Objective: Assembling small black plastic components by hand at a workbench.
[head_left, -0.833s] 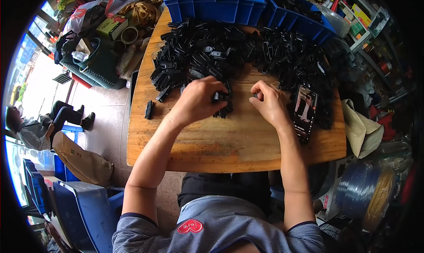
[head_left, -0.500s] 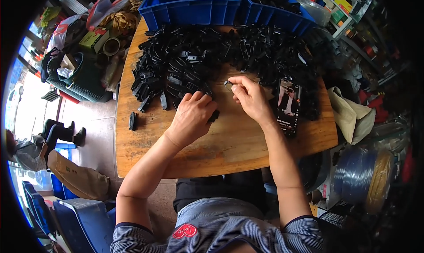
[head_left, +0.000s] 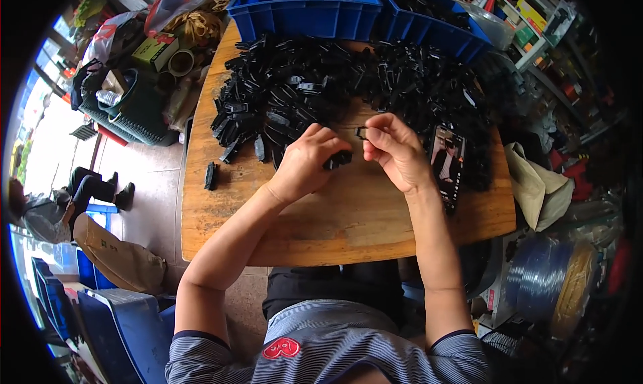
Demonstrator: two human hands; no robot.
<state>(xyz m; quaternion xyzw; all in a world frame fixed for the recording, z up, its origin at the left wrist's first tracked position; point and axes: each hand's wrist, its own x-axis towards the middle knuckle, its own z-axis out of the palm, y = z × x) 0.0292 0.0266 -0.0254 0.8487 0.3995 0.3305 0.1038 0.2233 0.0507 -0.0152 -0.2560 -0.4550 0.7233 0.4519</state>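
Observation:
Over the wooden table, my left hand [head_left: 309,158] is closed around a black plastic part [head_left: 339,160], whose end sticks out by the fingertips. My right hand [head_left: 400,151] pinches a small dark frame-like piece [head_left: 361,133] between thumb and forefinger, a little apart from the left hand. Beyond both hands lies a wide heap of black plastic parts [head_left: 278,93], slim and elongated, some with a greyish shine. A single black part [head_left: 211,176] lies apart at the table's left side.
Two blue bins [head_left: 308,19] stand at the table's far edge; the right bin [head_left: 435,32] holds dark parts. A phone [head_left: 447,166] with a lit screen lies right of my right hand. On the left, a person [head_left: 47,213] sits beyond the wooden table [head_left: 228,230].
My right hand has turned and lifted the small piece, which now shows as an open frame. My left hand has shifted right, showing more of its black part. The whole view has shifted slightly.

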